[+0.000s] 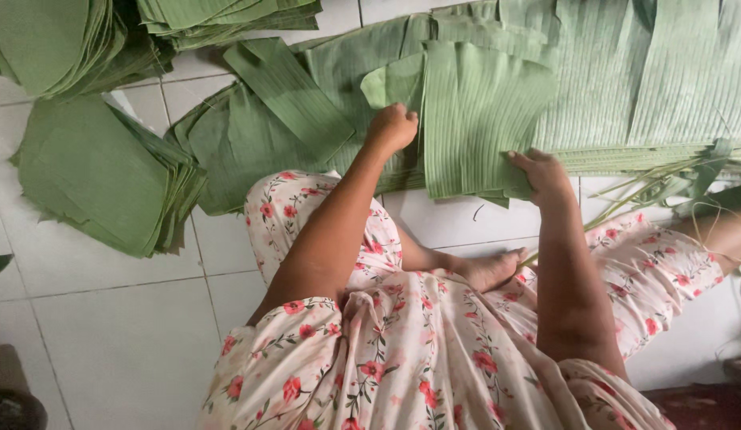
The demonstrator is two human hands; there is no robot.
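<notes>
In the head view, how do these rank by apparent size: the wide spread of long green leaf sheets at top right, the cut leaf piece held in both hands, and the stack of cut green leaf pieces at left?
1. Wide spread of long green leaf sheets.
2. Stack of cut green leaf pieces.
3. Cut leaf piece held by the left hand and right hand; close to the stack, so unsure.

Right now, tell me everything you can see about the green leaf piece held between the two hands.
The leaf piece is a flat, roughly rectangular cut of green leaf, pale and matte, with fine parallel ribs running along its length. It looks thin and pliable, with a slightly ragged lower edge. It lies over a spread of similar leaf sheets on the white tiled floor. The left hand presses on its left edge, closed like a fist; the right hand pinches its lower right corner.
</notes>
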